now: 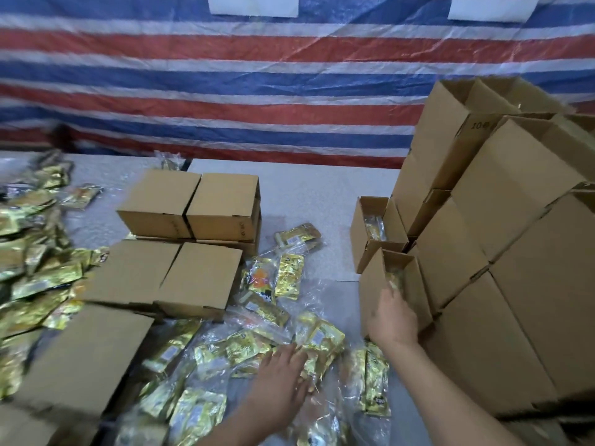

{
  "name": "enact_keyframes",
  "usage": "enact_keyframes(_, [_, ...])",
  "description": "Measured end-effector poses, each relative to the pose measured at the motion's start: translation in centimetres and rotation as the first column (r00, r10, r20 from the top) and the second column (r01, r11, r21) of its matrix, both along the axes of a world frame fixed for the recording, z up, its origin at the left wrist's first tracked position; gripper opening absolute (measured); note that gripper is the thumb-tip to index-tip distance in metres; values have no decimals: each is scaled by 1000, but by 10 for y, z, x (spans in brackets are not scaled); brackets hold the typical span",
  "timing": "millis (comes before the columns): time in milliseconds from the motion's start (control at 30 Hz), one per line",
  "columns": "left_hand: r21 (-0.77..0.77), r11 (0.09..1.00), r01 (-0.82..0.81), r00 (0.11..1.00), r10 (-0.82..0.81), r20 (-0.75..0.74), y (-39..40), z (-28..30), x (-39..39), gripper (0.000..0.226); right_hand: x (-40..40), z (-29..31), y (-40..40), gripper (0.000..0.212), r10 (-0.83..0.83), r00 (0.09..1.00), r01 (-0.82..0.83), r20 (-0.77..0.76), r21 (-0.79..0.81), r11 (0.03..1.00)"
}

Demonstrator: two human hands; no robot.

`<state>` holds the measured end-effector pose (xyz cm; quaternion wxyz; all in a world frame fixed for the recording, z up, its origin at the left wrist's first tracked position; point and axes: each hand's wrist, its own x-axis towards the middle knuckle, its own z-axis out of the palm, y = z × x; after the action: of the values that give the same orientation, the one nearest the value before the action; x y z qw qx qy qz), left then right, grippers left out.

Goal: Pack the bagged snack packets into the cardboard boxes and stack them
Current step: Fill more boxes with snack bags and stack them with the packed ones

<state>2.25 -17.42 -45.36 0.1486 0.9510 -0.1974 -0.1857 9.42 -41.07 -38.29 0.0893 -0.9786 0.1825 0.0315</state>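
Clear bags of gold snack packets (pixel 277 275) lie strewn over the middle of the grey table (pixel 309 194). My left hand (pixel 281 378) lies on one bagged snack packet (pixel 322 341) near the front, fingertips curled round its edge. My right hand (pixel 391 317) reaches into a small open cardboard box (pixel 373 278) and holds a gold bagged packet (pixel 394 280) at its mouth; the rest of that bag is hidden inside. Behind it, a second open box (pixel 360 233) has a bag inside.
A tall stack of closed cardboard boxes (pixel 502 220) fills the right side. Closed boxes (pixel 190 207) sit in low stacks at centre left, with another (pixel 80 358) at the front left. Loose gold packets (pixel 35 268) pile up at the far left. A striped tarp (pixel 225 91) hangs behind.
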Motion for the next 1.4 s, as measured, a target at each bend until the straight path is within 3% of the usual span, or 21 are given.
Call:
enact_keyframes(267, [32,992,-122,992,123,-19,78,39,-2,53,-14,0,-16,33,148,981,-168,-126,-163,972])
enact_keyframes(500, [40,989,-143,990,142,27,101,51,24,54,-23,9,-17,30,144,977,-172,-156,-185,968])
enact_keyframes(700, [116,972,-207,976,197,90,128,56,60,42,-27,27,-9,24,190,981,-196,-48,-251,948])
enact_keyframes(800, [165,950,-264,962,248,116,150,60,76,38,-26,36,3,23,199,979,-188,37,-207,960])
enact_keyframes(1000, [186,926,-329,937,294,190,178,72,111,52,-16,62,36,31,235,940,-226,247,-65,972])
enact_keyframes(1167, [117,919,-377,915,350,200,169,91,146,57,-4,75,55,44,264,932,-274,247,3,962])
enact_keyframes(1267, [56,912,-406,882,374,287,155,102,182,63,9,79,63,46,277,935,-290,220,28,957])
enact_keyframes(1400, [119,915,-386,878,324,353,122,108,236,80,25,76,78,52,307,933,-323,187,65,944])
